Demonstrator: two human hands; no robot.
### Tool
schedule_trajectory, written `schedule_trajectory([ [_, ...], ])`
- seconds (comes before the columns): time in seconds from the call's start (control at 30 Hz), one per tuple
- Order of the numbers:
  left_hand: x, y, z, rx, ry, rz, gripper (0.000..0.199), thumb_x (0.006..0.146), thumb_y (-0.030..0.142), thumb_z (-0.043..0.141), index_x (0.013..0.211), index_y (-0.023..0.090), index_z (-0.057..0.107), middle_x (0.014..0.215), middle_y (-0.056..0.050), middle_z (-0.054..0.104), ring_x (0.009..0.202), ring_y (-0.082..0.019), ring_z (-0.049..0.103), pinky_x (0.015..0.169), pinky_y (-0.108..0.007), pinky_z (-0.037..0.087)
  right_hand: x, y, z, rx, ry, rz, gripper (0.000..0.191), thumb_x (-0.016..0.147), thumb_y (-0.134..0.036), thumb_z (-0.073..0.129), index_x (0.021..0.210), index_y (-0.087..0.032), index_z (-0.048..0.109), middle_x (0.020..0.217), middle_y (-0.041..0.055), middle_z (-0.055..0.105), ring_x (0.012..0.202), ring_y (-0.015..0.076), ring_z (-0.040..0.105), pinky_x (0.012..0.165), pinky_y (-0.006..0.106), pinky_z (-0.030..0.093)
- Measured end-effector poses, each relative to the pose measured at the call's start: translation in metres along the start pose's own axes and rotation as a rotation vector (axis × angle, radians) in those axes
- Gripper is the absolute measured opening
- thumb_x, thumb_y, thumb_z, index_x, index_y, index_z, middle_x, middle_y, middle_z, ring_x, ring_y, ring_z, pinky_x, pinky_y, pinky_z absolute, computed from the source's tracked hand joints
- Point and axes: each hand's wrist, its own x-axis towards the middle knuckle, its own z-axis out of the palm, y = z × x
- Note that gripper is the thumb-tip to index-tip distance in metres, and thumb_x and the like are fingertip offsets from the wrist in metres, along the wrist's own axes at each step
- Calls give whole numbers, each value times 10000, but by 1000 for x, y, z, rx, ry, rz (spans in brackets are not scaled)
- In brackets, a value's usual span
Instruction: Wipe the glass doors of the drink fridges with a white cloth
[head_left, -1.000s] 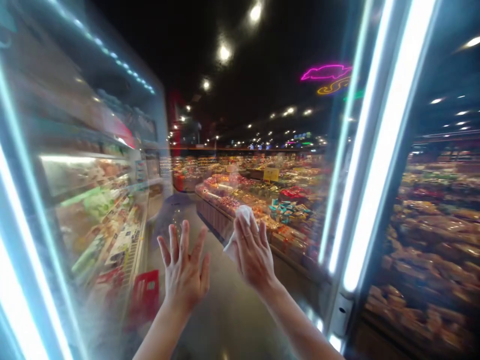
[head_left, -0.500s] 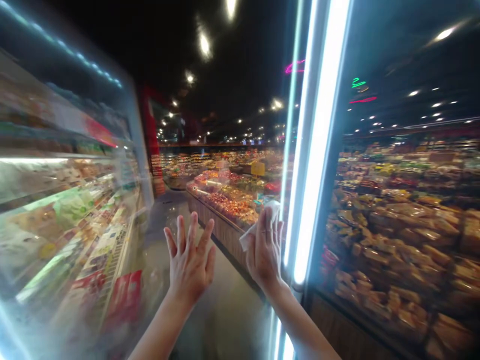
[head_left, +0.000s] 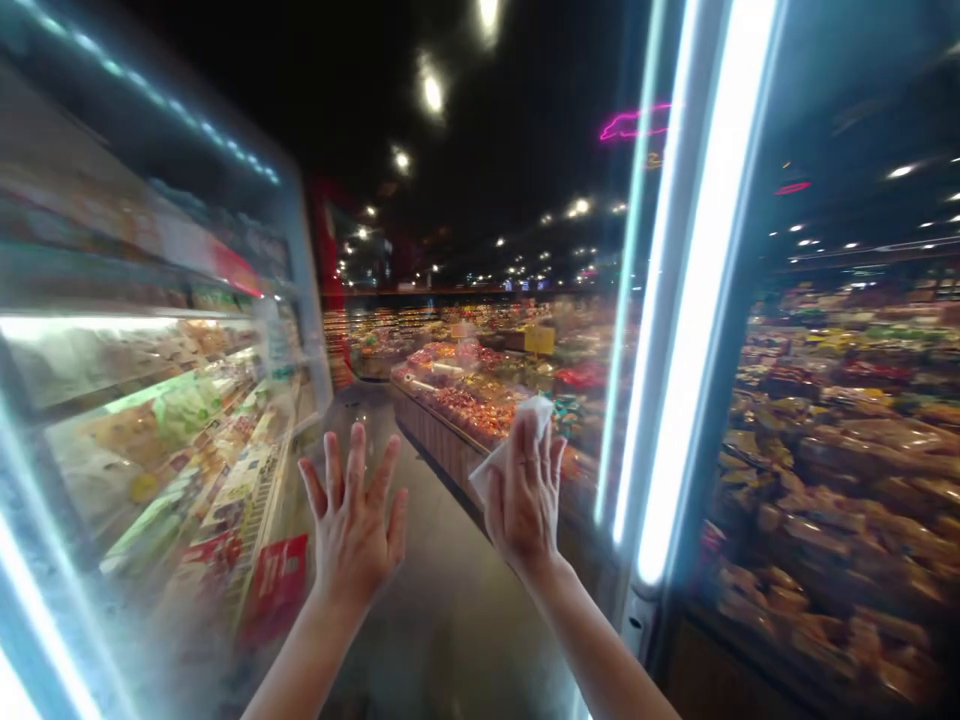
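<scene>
My left hand (head_left: 354, 545) is raised with its fingers spread and its back towards me. Nothing is in it. It appears to lie against a see-through glass pane (head_left: 457, 610), though actual contact is hard to make out. To its right, my right hand (head_left: 525, 515) is flat, fingers up, pressing a white cloth (head_left: 489, 468) to the same pane. The cloth, perhaps a paper wipe, pokes out past the fingertips and on the left. Its middle is hidden behind the hand.
A bright vertical light strip (head_left: 709, 290) runs along the pane's right side. Blurred shelves of packaged goods (head_left: 172, 430) stand at left. Heaped food displays (head_left: 832, 480) fill the right, and a wood-sided display (head_left: 442, 430) stands beyond the pane.
The view has swung slightly left, so the light strip and background sit farther right. My left hand appears farther left, and my right hand has slid slightly left with the cloth.
</scene>
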Motion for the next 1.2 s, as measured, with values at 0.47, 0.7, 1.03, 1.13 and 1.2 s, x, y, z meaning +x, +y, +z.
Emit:
schedule_trajectory([
  [0.47, -18, -102, -42, 57, 30, -57, 838, 966, 256, 584, 1654, 320, 109, 1755, -86, 83, 1626, -337, -29, 1307, -662, 36, 29, -121, 48, 42, -44, -239, 767, 1037, -202, 416, 1667, -138, -17, 1717, 112, 246, 1625, 251, 44, 1303, 566, 240],
  [0.7, -31, -145, -55, 48, 46, -94, 812, 977, 249, 570, 1650, 333, 124, 1758, -60, 61, 1627, -321, -26, 1320, -626, 17, 34, -182, 70, 114, -63, -193, 809, 1026, -190, 445, 1665, -144, -48, 1685, 146, 313, 1610, 290, 103, 1298, 585, 254],
  [1.03, -47, -183, -74, 39, 62, -117, 787, 970, 227, 583, 1646, 319, 190, 1764, -42, 28, 1630, -309, -44, 1330, -578, -26, 53, -221, 83, 124, -72, -273, 796, 1030, -184, 433, 1663, -119, -47, 1657, 157, 370, 1604, 280, 151, 1308, 569, 230],
  [1.13, -47, -185, -75, 28, 64, -118, 793, 969, 218, 581, 1649, 310, 183, 1765, -45, 19, 1630, -311, -51, 1331, -576, -24, 55, -227, 83, 121, -82, -252, 759, 1031, -183, 420, 1668, -111, 15, 1652, 156, 380, 1600, 278, 174, 1310, 566, 223],
  [1.2, -46, -183, -75, 16, 63, -121, 795, 968, 218, 583, 1649, 308, 183, 1765, -47, 16, 1629, -313, -53, 1330, -582, -21, 56, -229, 82, 110, -80, -207, 735, 1027, -183, 418, 1662, -72, 64, 1669, 174, 337, 1607, 293, 126, 1310, 580, 212],
])
